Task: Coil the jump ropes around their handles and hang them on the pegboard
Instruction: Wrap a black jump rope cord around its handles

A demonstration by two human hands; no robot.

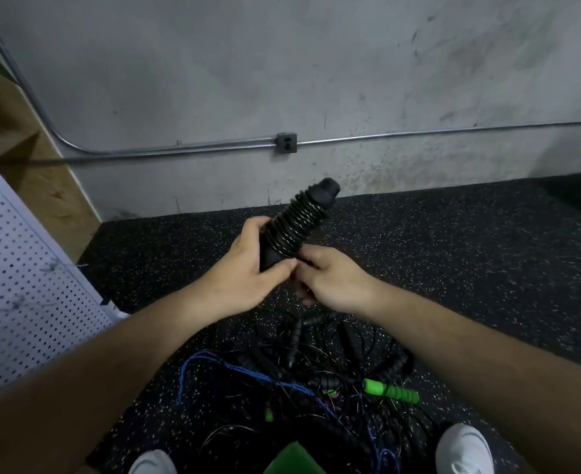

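The black jump rope (296, 222) is held up in the air in front of the person, its handles laid together as one bundle and tilted so the top end leans up and to the right. The cord is wound in tight, close turns around the middle and upper part of the bundle, leaving the top tip and the lower end bare. The left hand (244, 271) grips that bare lower end, fingers wrapped round it from the left with the thumb pressed across the front. The right hand (333, 278) meets the bundle from the right at its lowest turns, thumb and forefinger pinching there and the other fingers curled underneath; which strand it pinches is too blurred to tell. Directly below the bundle, a tangled pile of ropes (316, 364) lies on the black speckled floor (470, 251), mostly thin black cords and black handles. Below and right of the bundle a bright green handle (391, 391) lies in the pile, and below and left a blue rope (214, 364) loops out of it. Farther below, two white shoes (463, 449) show at the bottom edge. Well to the left of the bundle a white pegboard (18, 285) leans. Behind the bundle rises a grey wall (282, 63), with a metal conduit (419, 133) and an outlet box (286, 143) above the bundle.
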